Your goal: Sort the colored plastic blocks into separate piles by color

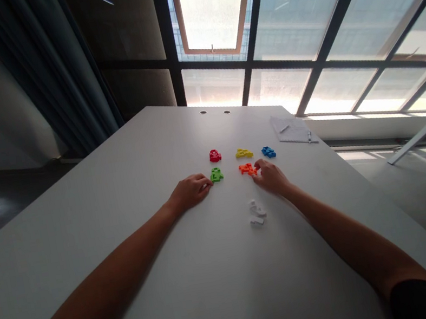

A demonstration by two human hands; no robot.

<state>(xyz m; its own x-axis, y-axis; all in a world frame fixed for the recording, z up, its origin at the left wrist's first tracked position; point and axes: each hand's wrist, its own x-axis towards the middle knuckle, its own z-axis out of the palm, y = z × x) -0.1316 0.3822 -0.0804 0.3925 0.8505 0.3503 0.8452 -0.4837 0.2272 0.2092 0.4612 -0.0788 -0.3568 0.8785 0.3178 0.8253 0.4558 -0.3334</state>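
My left hand (191, 190) rests on the white table with its fingers drawn together. Its fingertips and thumb meet the left edge of a small cluster of green plastic pieces (216, 175). Across from it, my right hand (270, 175) has thumb and fingers curled on the right side of some orange plastic pieces (246, 169). Behind these lie red plastic pieces (214, 155), yellow plastic pieces (243, 152) and blue plastic pieces (268, 152). White plastic pieces (256, 214) lie closer to me, between my forearms. The exact shapes are too small to make out.
At the back right of the white table (121, 197) lies a sheet of paper (289, 126) with a pen (309, 136) on it. Two round holes are set near the far edge. Windows stand behind, and a dark curtain (44, 68) hangs at the left.
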